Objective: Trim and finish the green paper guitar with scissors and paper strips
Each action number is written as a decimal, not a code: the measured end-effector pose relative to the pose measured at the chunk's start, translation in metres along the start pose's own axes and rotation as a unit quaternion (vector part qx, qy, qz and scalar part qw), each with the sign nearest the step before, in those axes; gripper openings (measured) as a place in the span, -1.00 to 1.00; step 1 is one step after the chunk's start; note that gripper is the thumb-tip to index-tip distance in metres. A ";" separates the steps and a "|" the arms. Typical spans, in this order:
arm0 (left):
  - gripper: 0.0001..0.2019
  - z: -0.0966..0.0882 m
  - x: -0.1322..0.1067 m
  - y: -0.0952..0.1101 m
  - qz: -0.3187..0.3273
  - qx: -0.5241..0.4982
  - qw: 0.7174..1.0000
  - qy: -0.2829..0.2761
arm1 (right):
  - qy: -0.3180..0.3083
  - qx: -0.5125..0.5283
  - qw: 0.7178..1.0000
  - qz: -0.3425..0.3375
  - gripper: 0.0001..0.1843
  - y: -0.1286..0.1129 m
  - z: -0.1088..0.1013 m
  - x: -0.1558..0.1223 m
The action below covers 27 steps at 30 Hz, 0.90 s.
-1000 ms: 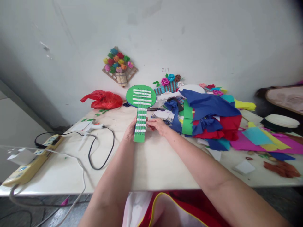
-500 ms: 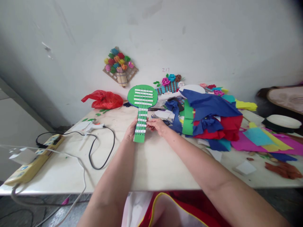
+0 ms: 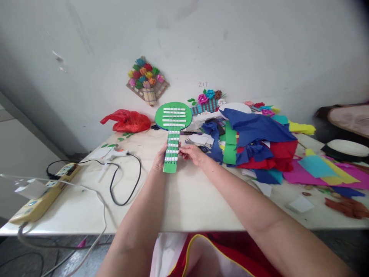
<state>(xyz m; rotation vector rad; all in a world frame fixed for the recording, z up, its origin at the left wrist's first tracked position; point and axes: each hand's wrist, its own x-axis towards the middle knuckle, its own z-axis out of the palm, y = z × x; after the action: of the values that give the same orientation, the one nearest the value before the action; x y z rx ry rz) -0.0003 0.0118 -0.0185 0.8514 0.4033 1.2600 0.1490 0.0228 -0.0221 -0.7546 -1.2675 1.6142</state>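
A green guitar-shaped paper craft (image 3: 173, 134), with a rounded top and a narrow neck, is held up above the table. White strips cross its face, and thin strings run lengthwise through small holes near the bottom of the neck. My left hand (image 3: 160, 158) is closed around the neck from the left, its fingers partly hidden behind the craft. On the other side, my right hand (image 3: 192, 153) pinches at the neck's right edge with bent fingers. Whether anything small is between those fingertips cannot be made out.
To the left on the table (image 3: 198, 204) lie a white glue gun (image 3: 115, 154) with its black cord and a yellow power strip (image 3: 46, 194). Behind is a red plastic bag (image 3: 128, 121). Blue crepe paper (image 3: 256, 125) and coloured sheets pile up on the right.
The whole view has shifted very slightly. Both hands keep the same hold on the green craft, which stands almost unmoved.
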 end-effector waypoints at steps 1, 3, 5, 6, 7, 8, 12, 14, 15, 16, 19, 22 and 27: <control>-0.55 0.000 0.000 0.000 0.000 0.000 1.000 0.003 | 0.000 0.002 1.000 0.000 -0.73 0.000 0.000 0.000; -0.55 0.000 0.000 0.001 0.001 0.002 1.000 0.006 | 0.001 0.006 1.000 0.002 -0.74 0.000 0.000 0.000; -0.56 0.000 0.000 0.001 0.002 0.003 1.000 0.003 | 0.000 0.009 1.000 0.002 -0.73 0.000 0.000 -0.001; -0.56 0.000 0.000 0.001 0.003 0.003 1.000 0.002 | -0.001 0.010 1.000 0.002 -0.73 0.001 0.000 -0.001; -0.57 0.000 0.000 0.000 0.003 0.003 1.000 0.001 | -0.002 0.011 1.000 0.002 -0.73 0.001 0.001 -0.001; -0.57 -0.001 0.000 0.000 0.003 0.003 1.000 0.000 | -0.002 0.012 1.000 0.002 -0.73 0.001 0.001 -0.001; -0.57 -0.001 0.000 0.000 0.000 0.000 1.000 0.003 | -0.005 0.014 1.000 0.004 -0.74 0.002 0.001 -0.001; -0.58 -0.001 0.000 -0.001 0.001 -0.003 1.000 0.004 | -0.006 0.016 1.000 0.005 -0.73 0.002 0.001 0.000; -0.58 -0.002 0.000 -0.001 0.001 -0.004 1.000 0.003 | -0.007 0.017 1.000 0.005 -0.73 0.003 0.001 0.000; -0.59 -0.002 0.000 -0.001 0.000 -0.006 1.000 0.002 | -0.007 0.018 1.000 0.006 -0.73 0.003 0.001 0.000; -0.59 -0.003 0.001 -0.001 -0.002 -0.021 1.000 0.007 | -0.008 0.020 1.000 0.008 -0.71 0.003 0.001 0.000; -0.61 -0.003 0.001 -0.002 -0.002 -0.039 0.999 0.013 | -0.006 0.021 1.000 0.011 -0.69 0.004 0.001 0.001; -0.61 -0.001 0.001 -0.002 -0.005 -0.063 0.998 0.019 | -0.003 0.020 1.000 0.012 -0.67 0.004 0.002 0.001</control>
<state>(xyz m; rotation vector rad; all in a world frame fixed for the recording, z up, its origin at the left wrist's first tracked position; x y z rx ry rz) 0.0000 0.0130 -0.0205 0.7180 0.3537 1.2793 0.1462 0.0225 -0.0249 -0.7429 -1.2306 1.6579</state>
